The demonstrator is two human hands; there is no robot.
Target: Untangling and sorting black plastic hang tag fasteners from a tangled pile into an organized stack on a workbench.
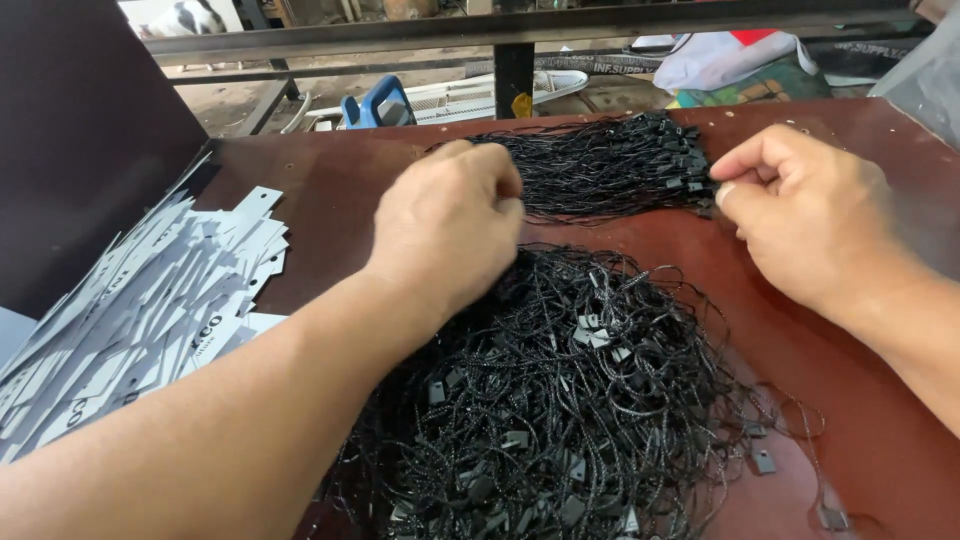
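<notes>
My left hand (pixel 450 225) is curled into a loose fist over the left end of a neat bundle of black string tag loops (pixel 610 165) lying across the far part of the table. At the bundle's right end my right hand (pixel 805 215) pinches the small black plastic locks between thumb and forefinger. Whether the left fingers grip the strings is hidden under the fist. A big tangled heap of the same black strings with grey locks (pixel 560 400) lies nearer to me, under my left forearm.
A spread pile of grey paper hang tags (pixel 150 310) covers the left side of the dark red table (pixel 850 400). A dark panel (pixel 80 130) stands at the far left. Behind the table run a metal rail (pixel 520 30) and a blue object (pixel 375 105).
</notes>
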